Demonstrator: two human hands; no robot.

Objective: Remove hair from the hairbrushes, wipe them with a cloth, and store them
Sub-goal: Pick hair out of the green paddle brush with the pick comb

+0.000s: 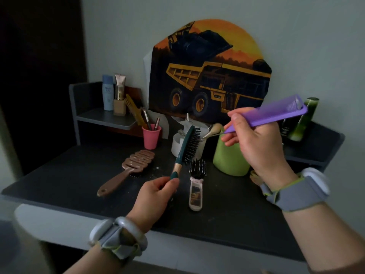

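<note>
Hair is about to be combed out

The green brush [189,147] is gripped upright by the left hand [156,196] — bristles facing the purple comb [272,113] gripped in the right hand [254,141].

Dim room. A pale wall [296,26] stands behind a black desk [59,175] with a light front edge. A grey shelf [102,117] sits at the desk's rear left corner. A truck picture [209,76] leans against the wall. Dark area at left.
</note>
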